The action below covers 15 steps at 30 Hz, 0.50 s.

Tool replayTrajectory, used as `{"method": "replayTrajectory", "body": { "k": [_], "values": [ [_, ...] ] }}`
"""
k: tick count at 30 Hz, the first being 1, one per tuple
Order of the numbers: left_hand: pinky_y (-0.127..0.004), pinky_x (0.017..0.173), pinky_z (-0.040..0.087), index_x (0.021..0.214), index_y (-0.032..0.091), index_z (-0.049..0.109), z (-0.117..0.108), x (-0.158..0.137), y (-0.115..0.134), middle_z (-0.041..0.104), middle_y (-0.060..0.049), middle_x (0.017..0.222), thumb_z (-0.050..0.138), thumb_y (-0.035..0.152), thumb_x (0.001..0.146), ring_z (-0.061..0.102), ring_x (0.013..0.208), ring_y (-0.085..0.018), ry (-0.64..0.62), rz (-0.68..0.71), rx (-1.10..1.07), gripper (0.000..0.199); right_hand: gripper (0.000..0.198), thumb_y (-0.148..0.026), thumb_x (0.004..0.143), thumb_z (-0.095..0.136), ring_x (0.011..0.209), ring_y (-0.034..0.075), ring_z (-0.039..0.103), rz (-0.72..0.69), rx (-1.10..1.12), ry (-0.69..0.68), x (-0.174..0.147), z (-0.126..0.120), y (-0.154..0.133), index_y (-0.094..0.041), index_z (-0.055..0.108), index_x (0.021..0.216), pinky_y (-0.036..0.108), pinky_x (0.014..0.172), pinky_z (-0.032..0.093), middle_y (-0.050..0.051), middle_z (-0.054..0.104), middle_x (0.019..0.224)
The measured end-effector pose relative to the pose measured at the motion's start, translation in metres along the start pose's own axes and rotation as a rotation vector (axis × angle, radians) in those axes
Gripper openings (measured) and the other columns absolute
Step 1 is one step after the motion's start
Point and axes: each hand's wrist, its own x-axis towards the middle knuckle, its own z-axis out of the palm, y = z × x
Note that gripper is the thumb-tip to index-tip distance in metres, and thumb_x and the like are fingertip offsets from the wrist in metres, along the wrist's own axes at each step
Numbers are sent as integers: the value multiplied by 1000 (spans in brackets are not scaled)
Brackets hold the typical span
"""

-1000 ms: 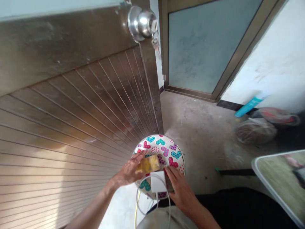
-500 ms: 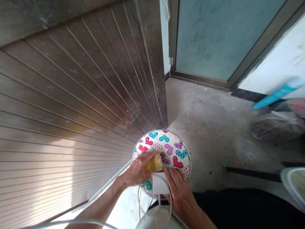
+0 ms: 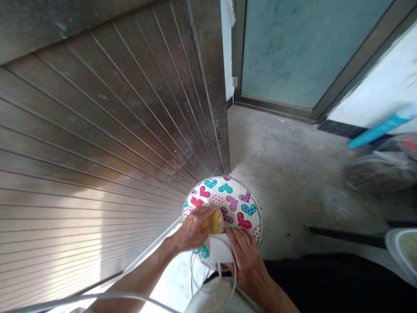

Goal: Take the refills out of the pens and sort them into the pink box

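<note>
A round stool seat (image 3: 232,235) with a pattern of colourful hearts is below me. My left hand (image 3: 192,228) is closed on a yellow sponge (image 3: 216,222), which lies against the left-middle part of the seat. Flat on the near right part of the same seat rests my right hand (image 3: 244,252), its fingers stretched out and the thumb mostly hidden. Between the two hands, a white box (image 3: 220,248) with a looped cable hangs in the view and covers part of the seat; whether it touches my right hand I cannot tell.
A brown ribbed metal door (image 3: 114,143) stands close on the left, beside the stool. Behind is a framed frosted glass door (image 3: 293,56). A plastic bag (image 3: 374,171), a blue tube (image 3: 378,130) and a pale-rimmed container (image 3: 397,248) are on the right.
The view has shifted slightly. My left hand and the sponge have moved a little to the right over the seat; my right hand stays in place on it.
</note>
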Motion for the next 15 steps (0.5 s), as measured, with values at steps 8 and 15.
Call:
{"method": "replayTrajectory", "body": {
  "k": [8,15],
  "values": [
    [-42,107,40,142,22,40,-8,4,2,53,-10,137,54,8,73,50,125,-25,-81,7,29,72,67,-39,87,57,121,35,41,28,39,19,4,-3,-2,-3,34,139,54,106,31,21,47,128],
    [-40,103,43,139,17,46,-23,19,-12,58,-10,133,51,10,75,55,118,-24,-160,-21,7,65,70,-36,83,63,115,35,45,106,-13,-46,13,-5,1,-5,35,140,51,101,35,21,49,128]
  ]
}}
